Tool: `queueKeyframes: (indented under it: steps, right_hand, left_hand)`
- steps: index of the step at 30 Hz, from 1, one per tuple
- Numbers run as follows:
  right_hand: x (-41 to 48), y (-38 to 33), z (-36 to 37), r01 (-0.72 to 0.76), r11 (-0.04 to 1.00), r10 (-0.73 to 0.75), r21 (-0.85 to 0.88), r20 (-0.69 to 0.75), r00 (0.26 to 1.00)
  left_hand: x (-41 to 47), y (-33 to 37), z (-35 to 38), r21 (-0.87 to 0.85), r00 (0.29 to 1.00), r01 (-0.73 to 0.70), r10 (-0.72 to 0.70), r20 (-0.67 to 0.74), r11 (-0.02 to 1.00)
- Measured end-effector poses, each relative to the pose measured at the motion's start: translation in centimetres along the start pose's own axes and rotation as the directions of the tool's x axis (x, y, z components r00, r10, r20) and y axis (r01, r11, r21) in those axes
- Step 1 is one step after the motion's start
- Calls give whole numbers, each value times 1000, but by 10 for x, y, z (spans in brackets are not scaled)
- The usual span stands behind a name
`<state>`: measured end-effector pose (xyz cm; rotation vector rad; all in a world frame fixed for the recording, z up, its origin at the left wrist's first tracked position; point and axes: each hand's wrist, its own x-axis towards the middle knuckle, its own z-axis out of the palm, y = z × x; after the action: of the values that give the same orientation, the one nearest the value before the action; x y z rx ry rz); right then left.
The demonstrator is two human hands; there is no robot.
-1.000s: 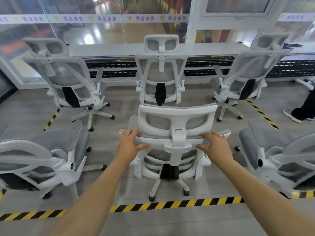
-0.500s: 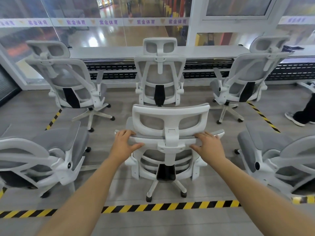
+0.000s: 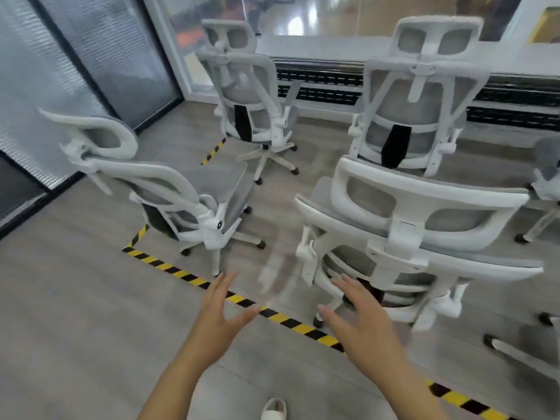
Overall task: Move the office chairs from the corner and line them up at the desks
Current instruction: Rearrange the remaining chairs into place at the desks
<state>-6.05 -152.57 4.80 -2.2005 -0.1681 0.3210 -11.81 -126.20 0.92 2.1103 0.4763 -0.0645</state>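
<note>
Bright, even indoor light, white glare on the polished far floor (image 3: 298,25), faint shadows under the chairs (image 3: 409,122), motion blur throughout, wide-angle bending at the edges.

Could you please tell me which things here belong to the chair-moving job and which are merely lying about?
Job: nearest chair, left chair, far-left chair, far-right chair, desk, left hand and right hand, both open and touching nothing.
Just about: hazard tape, frosted partition, shoe.
</note>
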Motion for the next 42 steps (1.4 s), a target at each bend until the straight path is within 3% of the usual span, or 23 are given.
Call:
queueKeyframes:
  steps: [6,12,20,31,36,42]
  right_hand:
    - [27,-72,89,51,999,-49,-11,124,991]
    - [55,-173,207,109,994,-105,-30,111,988]
    - [95,-292,306,181,981,-174,-74,87,981]
    - [261,-355,412,112,990,-122,-86,-111,986]
    - [330,-389,448,100,969,-137,-225,-154,979]
    - [386,-411,476,-59,901,-48,-429,-234,971]
  left_hand:
    - [-22,-86,-113,-57,970,135,-144,-197,989]
    - [3,-163,-237,-113,954,64,-94,-283,992]
    - [73,-223,-386,-60,977,-23,10,-211,998]
    - [305,-227,-534,212,984,-153,169,-57,965]
    - [398,-231,-593,330,970,-232,242,11,915]
    - [492,-257,-630,390,944,-326,321,80,861]
